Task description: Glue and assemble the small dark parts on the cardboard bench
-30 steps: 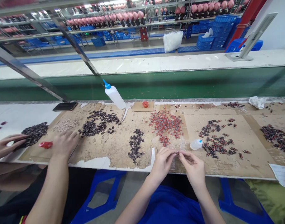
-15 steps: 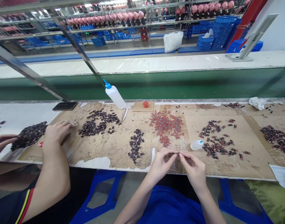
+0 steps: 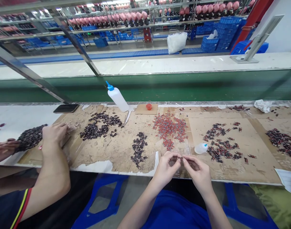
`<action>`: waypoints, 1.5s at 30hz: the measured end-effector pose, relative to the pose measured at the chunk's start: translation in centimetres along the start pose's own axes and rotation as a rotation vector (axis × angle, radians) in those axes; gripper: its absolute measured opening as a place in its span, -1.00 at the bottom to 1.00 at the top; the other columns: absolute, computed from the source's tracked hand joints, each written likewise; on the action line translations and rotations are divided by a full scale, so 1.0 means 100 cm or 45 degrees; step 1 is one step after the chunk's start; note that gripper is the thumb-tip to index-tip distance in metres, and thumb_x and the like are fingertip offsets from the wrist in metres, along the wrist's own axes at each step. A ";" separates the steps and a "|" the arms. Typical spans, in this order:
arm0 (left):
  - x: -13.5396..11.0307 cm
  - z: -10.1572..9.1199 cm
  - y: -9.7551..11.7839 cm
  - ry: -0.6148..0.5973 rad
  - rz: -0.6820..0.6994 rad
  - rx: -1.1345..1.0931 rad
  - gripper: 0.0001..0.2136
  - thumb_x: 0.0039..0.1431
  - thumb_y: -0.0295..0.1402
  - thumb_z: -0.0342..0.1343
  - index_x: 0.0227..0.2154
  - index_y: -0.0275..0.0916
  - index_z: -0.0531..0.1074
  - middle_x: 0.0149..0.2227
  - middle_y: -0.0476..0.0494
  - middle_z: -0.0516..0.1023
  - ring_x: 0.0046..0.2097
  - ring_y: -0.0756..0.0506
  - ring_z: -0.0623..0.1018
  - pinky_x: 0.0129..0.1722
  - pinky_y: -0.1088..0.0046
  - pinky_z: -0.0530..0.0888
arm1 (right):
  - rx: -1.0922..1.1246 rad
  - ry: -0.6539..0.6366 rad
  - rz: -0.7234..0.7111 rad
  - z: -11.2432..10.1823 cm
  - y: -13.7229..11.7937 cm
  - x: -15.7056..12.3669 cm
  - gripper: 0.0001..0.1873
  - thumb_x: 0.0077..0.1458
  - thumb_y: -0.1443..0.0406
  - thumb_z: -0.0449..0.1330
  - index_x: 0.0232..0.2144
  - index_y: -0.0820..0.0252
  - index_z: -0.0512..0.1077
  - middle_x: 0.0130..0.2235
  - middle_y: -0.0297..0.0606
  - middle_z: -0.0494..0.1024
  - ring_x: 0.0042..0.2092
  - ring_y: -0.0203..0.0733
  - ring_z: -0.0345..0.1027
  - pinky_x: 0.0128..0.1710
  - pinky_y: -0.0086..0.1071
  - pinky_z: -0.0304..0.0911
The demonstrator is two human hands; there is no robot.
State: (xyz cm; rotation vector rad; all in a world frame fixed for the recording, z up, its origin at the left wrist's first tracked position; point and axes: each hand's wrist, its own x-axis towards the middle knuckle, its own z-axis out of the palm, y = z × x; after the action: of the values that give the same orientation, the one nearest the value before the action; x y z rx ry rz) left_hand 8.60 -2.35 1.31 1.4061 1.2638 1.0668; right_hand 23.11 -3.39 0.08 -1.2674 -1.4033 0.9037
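one long green belt (image 3: 183,86) runs across the middle of the frame, and below it a cardboard sheet (image 3: 243,140) covers the bench. several heaps lie on the sheet: a red-and-blue heap (image 3: 170,127) at centre, a dark heap (image 3: 138,148) left of it, and a looser scatter (image 3: 219,148) to the right. a white squeeze bottle (image 3: 117,97) leans at upper centre. a smaller bottle (image 3: 200,148) lies on its side just above the right hand (image 3: 199,173). at far left a co-worker's hand (image 3: 53,133) rests on the cardboard.

at lower centre the left hand (image 3: 165,168) and the right hand meet, fingers curled. the thumb and forefinger tips of each pinch one small dark piece (image 3: 181,157) over the near edge of the cardboard.

i judge this goes best with a light fingertip grip. wrists should sit low over the cardboard, so a slipped piece lands on the sheet rather than past the edge.
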 end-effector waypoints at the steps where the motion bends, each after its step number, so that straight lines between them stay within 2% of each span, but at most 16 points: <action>1: 0.000 0.000 0.001 -0.012 0.008 0.002 -0.89 0.08 -0.43 0.09 -0.39 -0.25 0.52 -0.36 -0.11 0.57 -0.26 -0.06 0.51 -0.21 0.44 0.45 | -0.027 -0.005 -0.021 -0.001 -0.002 0.001 -0.79 0.07 0.18 0.23 -0.33 0.20 0.55 -0.38 -0.19 0.60 -0.37 -0.17 0.52 -0.32 -0.34 0.48; 7: -0.006 0.008 0.003 -0.027 0.054 -0.069 -0.86 0.14 -0.35 0.07 -0.36 -0.26 0.52 -0.33 -0.15 0.58 -0.23 -0.09 0.54 -0.17 0.40 0.46 | -0.303 -0.091 -0.423 -0.010 -0.018 0.003 -0.80 0.20 0.29 0.10 -0.25 0.16 0.53 -0.41 -0.24 0.51 -0.38 -0.25 0.46 -0.36 -0.43 0.44; 10: -0.002 0.005 0.002 -0.042 0.073 -0.096 -0.74 0.14 -0.31 0.11 -0.12 -0.23 0.45 -0.29 -0.14 0.59 -0.19 -0.09 0.56 -0.07 0.34 0.46 | -0.418 -0.019 -0.562 -0.021 -0.025 0.002 -0.79 0.21 0.31 0.08 -0.21 0.16 0.51 -0.38 -0.21 0.54 -0.34 -0.23 0.48 -0.33 -0.42 0.44; 12: 0.006 -0.009 0.000 -0.035 0.077 0.001 -0.48 0.05 -0.30 0.21 0.10 -0.20 0.28 -0.23 -0.12 0.59 -0.13 -0.11 0.56 0.01 0.27 0.42 | -0.508 0.127 -0.613 -0.035 -0.028 0.001 -0.82 0.19 0.31 0.12 -0.23 0.16 0.51 -0.36 -0.20 0.56 -0.33 -0.21 0.49 -0.31 -0.40 0.43; 13: 0.011 -0.020 -0.003 0.013 0.075 0.093 -0.42 0.01 -0.29 0.24 0.13 -0.18 0.26 -0.18 -0.13 0.58 -0.10 -0.13 0.55 0.02 0.24 0.42 | -0.556 0.245 -0.618 -0.044 -0.027 0.002 -0.84 0.18 0.30 0.14 -0.24 0.16 0.51 -0.35 -0.20 0.57 -0.33 -0.20 0.49 -0.30 -0.37 0.43; 15: 0.021 -0.047 -0.009 0.224 0.085 0.352 -0.53 0.05 -0.25 0.20 0.05 -0.16 0.34 -0.09 -0.17 0.55 -0.01 -0.19 0.51 0.06 0.17 0.37 | -0.673 0.531 -0.555 -0.065 -0.022 0.004 -0.85 0.15 0.25 0.16 -0.29 0.15 0.51 -0.33 -0.20 0.58 -0.33 -0.17 0.47 -0.24 -0.31 0.41; 17: 0.028 -0.072 -0.015 0.362 0.016 0.682 -0.71 0.08 -0.25 0.15 -0.12 -0.17 0.46 -0.09 -0.20 0.56 0.02 -0.26 0.47 0.05 0.10 0.35 | -0.752 0.789 -0.407 -0.086 -0.011 0.008 -0.75 0.15 0.14 0.15 -0.30 0.19 0.51 -0.30 -0.14 0.59 -0.30 -0.12 0.47 -0.23 -0.26 0.38; 19: 0.031 -0.090 -0.020 0.442 -0.159 0.974 -0.80 0.13 -0.31 0.08 -0.20 -0.19 0.51 -0.11 -0.24 0.57 0.02 -0.31 0.45 -0.02 0.07 0.35 | -0.792 0.833 -0.262 -0.102 0.005 0.015 -0.60 0.13 0.01 0.10 -0.32 0.21 0.52 -0.27 -0.09 0.59 -0.32 -0.07 0.47 -0.26 -0.23 0.37; 22: 0.030 -0.099 -0.023 0.429 -0.283 1.191 -0.84 0.15 -0.37 0.05 -0.28 -0.20 0.53 -0.17 -0.23 0.59 -0.02 -0.33 0.45 -0.11 0.11 0.34 | -0.789 0.754 -0.223 -0.108 0.028 0.023 -0.53 0.09 -0.06 0.11 -0.27 0.20 0.53 -0.19 -0.07 0.59 -0.25 -0.04 0.46 -0.18 -0.15 0.35; 25: 0.027 -0.098 -0.023 0.380 -0.231 1.250 -0.83 0.18 -0.38 0.02 -0.33 -0.18 0.53 -0.18 -0.21 0.60 -0.04 -0.32 0.45 -0.15 0.16 0.31 | -0.810 0.550 -0.374 -0.099 0.044 0.027 -0.54 0.11 -0.05 0.09 -0.15 0.14 0.51 -0.12 -0.10 0.57 -0.04 0.06 0.37 -0.05 -0.03 0.29; 28: 0.027 -0.098 -0.023 0.345 -0.182 1.281 -0.82 0.18 -0.38 0.02 -0.36 -0.15 0.55 -0.18 -0.20 0.59 -0.07 -0.30 0.44 -0.18 0.20 0.28 | -0.890 0.428 -0.493 -0.085 0.054 0.029 -0.43 0.02 -0.10 0.18 -0.03 0.09 0.45 -0.09 -0.11 0.55 0.06 0.15 0.23 -0.02 0.07 0.24; 30: 0.027 -0.100 -0.023 0.302 -0.147 1.270 -0.83 0.16 -0.38 0.05 -0.37 -0.13 0.56 -0.19 -0.17 0.58 -0.07 -0.27 0.44 -0.17 0.22 0.27 | -0.929 0.426 -0.529 -0.078 0.059 0.031 -0.41 -0.02 -0.12 0.20 -0.05 0.09 0.45 -0.11 -0.10 0.55 0.07 0.17 0.19 -0.01 0.09 0.21; 35: 0.026 -0.106 -0.024 0.201 -0.144 1.166 -0.80 0.15 -0.47 0.05 -0.33 -0.11 0.57 -0.22 -0.13 0.59 -0.03 -0.23 0.45 -0.08 0.19 0.26 | -0.920 0.378 -0.551 -0.071 0.063 0.038 -0.58 0.08 -0.07 0.14 -0.26 0.11 0.47 -0.17 -0.08 0.55 0.07 0.18 0.15 0.03 0.13 0.14; 38: 0.025 -0.107 -0.023 0.268 -0.118 1.067 -0.82 0.15 -0.47 0.06 -0.36 -0.13 0.56 -0.22 -0.13 0.61 -0.03 -0.23 0.47 -0.04 0.17 0.27 | -0.874 0.346 -0.522 -0.068 0.057 0.042 -0.58 0.06 -0.07 0.14 -0.24 0.11 0.45 -0.13 -0.08 0.55 0.10 0.19 0.13 0.07 0.16 0.08; 41: 0.023 -0.103 -0.020 0.385 0.028 0.820 -0.84 0.16 -0.45 0.04 -0.37 -0.18 0.53 -0.23 -0.14 0.60 -0.08 -0.18 0.51 -0.05 0.21 0.33 | -0.772 0.309 -0.453 -0.063 0.049 0.045 -0.59 0.00 -0.07 0.20 -0.28 0.10 0.43 -0.13 -0.08 0.54 0.16 0.21 0.09 0.11 0.18 0.04; 45: 0.019 -0.076 -0.014 0.364 0.186 0.368 -0.90 0.16 -0.38 0.06 -0.32 -0.23 0.46 -0.31 -0.11 0.58 -0.23 -0.09 0.55 -0.14 0.37 0.44 | -0.430 0.312 -0.199 -0.053 0.041 0.044 -0.61 -0.06 0.00 0.28 -0.29 0.10 0.33 -0.08 -0.10 0.52 0.14 0.12 0.22 0.14 0.13 0.07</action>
State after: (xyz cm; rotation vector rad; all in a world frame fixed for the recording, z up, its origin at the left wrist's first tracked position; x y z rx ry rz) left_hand 1.06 0.23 1.40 1.6236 1.5901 1.2560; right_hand 29.45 1.17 -1.79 -1.4396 -1.4715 0.3985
